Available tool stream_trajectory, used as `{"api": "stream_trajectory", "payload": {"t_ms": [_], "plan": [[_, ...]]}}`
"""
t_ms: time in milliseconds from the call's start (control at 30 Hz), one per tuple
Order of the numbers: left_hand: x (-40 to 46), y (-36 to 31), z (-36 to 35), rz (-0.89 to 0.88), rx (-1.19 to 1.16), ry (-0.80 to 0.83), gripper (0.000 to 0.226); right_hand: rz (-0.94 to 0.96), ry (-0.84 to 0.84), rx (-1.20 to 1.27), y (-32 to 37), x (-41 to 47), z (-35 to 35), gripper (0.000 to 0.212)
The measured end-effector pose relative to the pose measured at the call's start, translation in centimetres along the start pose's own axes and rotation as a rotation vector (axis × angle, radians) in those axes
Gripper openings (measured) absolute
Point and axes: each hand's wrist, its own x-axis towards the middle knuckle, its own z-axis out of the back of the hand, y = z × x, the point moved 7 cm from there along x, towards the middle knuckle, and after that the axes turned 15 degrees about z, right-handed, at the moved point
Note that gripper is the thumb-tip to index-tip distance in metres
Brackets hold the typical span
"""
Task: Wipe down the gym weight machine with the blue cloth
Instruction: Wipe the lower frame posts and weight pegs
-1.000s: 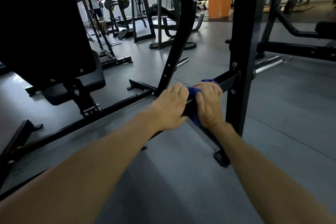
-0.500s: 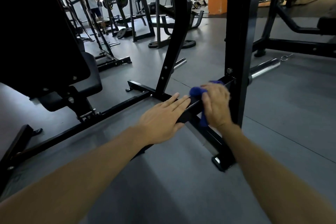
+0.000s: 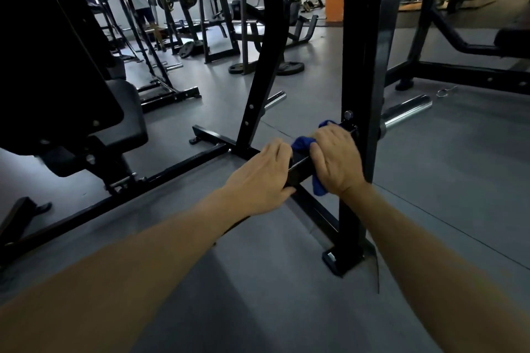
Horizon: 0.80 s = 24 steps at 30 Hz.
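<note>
A black weight machine fills the view, with a low cross bar [image 3: 299, 169] running between its slanted post [image 3: 263, 66] and its upright post [image 3: 362, 66]. My right hand [image 3: 337, 160] grips the blue cloth [image 3: 302, 144] wrapped over the bar, close to the upright post; cloth ends stick out above and below the hand. My left hand [image 3: 262, 178] rests on the same bar just left of the cloth, fingers curled over its top edge. The bar's far end is hidden behind my right hand.
The machine's black seat pad [image 3: 94, 135] and back pad hang at the left. A chrome weight peg [image 3: 407, 114] juts right of the upright post, whose foot [image 3: 341, 262] stands on grey floor. Other machines and plates stand farther back. A person stands far off.
My right hand has slid the cloth along the bar toward the upright post. My left hand has followed along the bar, and its fingers now curl over the bar's edge.
</note>
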Motion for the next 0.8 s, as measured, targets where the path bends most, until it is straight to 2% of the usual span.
{"api": "stream_trajectory", "payload": {"t_ms": [67, 167, 333, 400, 533, 633, 700, 800], "plan": [[0.1, 0.0, -0.2, 0.007, -0.013, 0.019, 0.054, -0.01, 0.081, -0.072, -2.9, 1.1, 0.6, 0.03], [0.2, 0.2, -0.2, 0.02, -0.01, 0.034, 0.055, -0.041, 0.113, -0.143, -4.4, 1.8, 0.2, 0.033], [0.2, 0.2, 0.1, 0.08, -0.01, 0.013, 0.054, -0.282, -0.054, -0.031, -3.1, 1.3, 0.3, 0.039], [0.1, 0.4, 0.3, 0.132, -0.03, -0.012, 0.055, -0.345, -0.088, -0.006, -1.1, 1.6, 0.4, 0.036], [-1.9, 1.3, 0.8, 0.238, -0.062, 0.016, 0.053, -0.31, -0.076, 0.023, 5.3, 2.5, 0.6, 0.032], [-5.3, 2.6, 1.6, 0.253, 0.08, 0.063, 0.057, -0.297, -0.038, 0.057, 8.7, 3.1, 0.6, 0.034], [-8.2, 4.2, 2.0, 0.263, 0.159, 0.116, 0.066, -0.294, 0.04, 0.08, 10.4, 3.6, 0.9, 0.036], [-12.2, 6.6, 3.5, 0.329, -0.025, 0.163, 0.059, -0.317, 0.192, 0.189, 12.9, 4.6, 0.1, 0.039]]}}
